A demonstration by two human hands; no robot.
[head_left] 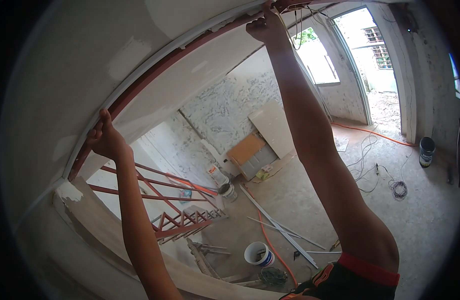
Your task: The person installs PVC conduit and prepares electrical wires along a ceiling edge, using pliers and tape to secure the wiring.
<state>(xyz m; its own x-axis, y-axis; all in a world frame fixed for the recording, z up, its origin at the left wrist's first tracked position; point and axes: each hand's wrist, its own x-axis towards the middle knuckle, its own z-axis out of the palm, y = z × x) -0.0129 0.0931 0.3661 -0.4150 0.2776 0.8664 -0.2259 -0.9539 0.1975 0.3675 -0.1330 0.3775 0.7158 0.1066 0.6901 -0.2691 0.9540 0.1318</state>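
Note:
Both my arms reach up to a long light strip (pixel 140 71) that runs along a red-brown metal beam (pixel 155 75) at the ceiling edge. My left hand (pixel 108 137) is at the lower left end, its fingers bent against the strip and beam, thumb pointing up. My right hand (pixel 264 27) is at the top centre, fingers curled, with a fingertip raised to the strip. Thin loose wires (pixel 299 30) hang just right of my right hand.
Far below, the floor holds a white bucket (pixel 259 254), metal strips (pixel 285 227), an orange cable (pixel 270 240), coiled wire (pixel 399 190) and a dark bucket (pixel 427 152). A red metal stair frame (pixel 182 227) stands lower left. Boards (pixel 275 127) lean on the wall near a doorway (pixel 375 65).

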